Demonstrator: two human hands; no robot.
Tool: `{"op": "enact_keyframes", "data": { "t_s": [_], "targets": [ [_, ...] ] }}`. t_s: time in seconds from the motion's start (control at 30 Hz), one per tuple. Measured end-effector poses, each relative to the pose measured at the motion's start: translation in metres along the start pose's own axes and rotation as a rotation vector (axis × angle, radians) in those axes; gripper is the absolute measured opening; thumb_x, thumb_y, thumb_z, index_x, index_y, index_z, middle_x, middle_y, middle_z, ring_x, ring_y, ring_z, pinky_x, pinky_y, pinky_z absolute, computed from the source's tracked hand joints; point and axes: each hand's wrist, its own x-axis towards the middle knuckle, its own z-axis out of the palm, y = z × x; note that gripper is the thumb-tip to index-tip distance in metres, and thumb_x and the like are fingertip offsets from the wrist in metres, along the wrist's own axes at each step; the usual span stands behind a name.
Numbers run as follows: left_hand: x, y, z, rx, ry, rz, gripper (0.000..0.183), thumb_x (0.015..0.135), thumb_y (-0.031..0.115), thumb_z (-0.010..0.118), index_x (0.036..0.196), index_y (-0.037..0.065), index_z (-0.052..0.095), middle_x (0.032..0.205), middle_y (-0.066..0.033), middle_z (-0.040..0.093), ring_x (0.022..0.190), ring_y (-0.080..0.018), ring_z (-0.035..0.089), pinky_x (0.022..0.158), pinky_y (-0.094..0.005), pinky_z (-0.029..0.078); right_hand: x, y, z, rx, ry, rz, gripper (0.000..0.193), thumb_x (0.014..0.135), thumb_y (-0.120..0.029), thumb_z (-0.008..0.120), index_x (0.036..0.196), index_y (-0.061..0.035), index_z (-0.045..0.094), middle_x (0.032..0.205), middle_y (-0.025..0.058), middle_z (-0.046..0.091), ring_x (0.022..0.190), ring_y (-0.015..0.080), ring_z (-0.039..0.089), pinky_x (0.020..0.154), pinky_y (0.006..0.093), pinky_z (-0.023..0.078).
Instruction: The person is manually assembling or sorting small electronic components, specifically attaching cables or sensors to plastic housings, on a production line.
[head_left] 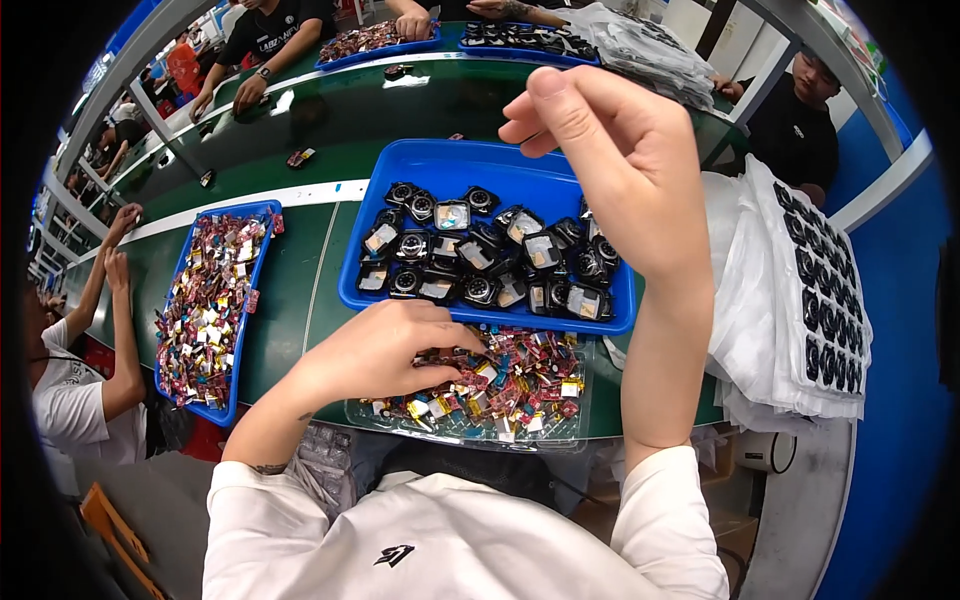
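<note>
Your left hand reaches half-curled into the small parts heaped in the near clear tray; your right hand, loosely bent, hangs raised on the right. Whether either holds anything, I cannot tell. Best tease parts out singly.

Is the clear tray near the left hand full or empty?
Mostly full: heaped small red, yellow and silver parts cover most of the clear tray.

Four blue trays; one clear tray; heaped parts uncountable
</note>
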Motion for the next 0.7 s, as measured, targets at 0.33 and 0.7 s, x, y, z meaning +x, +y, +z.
{"op": "enact_keyframes", "data": {
  "t_s": [0.33,0.7],
  "targets": [
    [0.005,0.019,-0.035,-0.246,0.162,-0.014,0.018,0.070,0.009,0.078,0.084,0.002,0.069,0.064,-0.0048,0.060,0.053,-0.0095,0.054,0.049,-0.0228,0.039,-0.010,-0.004,-0.007,-0.105,-0.741,-0.028,0.030,0.078,-0.024,0.072,0.091,0.0022,0.064,0.083,0.0130,0.067,0.077,0.0249,0.066,0.070,0.0319,0.051],
    [-0.001,-0.002,-0.031,-0.627,0.497,-0.034,0.020,0.069,0.004,0.081,0.082,-0.004,0.067,0.077,-0.0055,0.064,0.061,-0.0043,0.053,0.053,-0.0183,0.041,-0.008,-0.002,0.011,0.164,-0.765,0.097,0.035,0.068,-0.018,0.080,0.094,-0.0022,0.063,0.080,0.0064,0.067,0.074,0.0150,0.067,0.065,0.0258,0.051]
  ]
}}
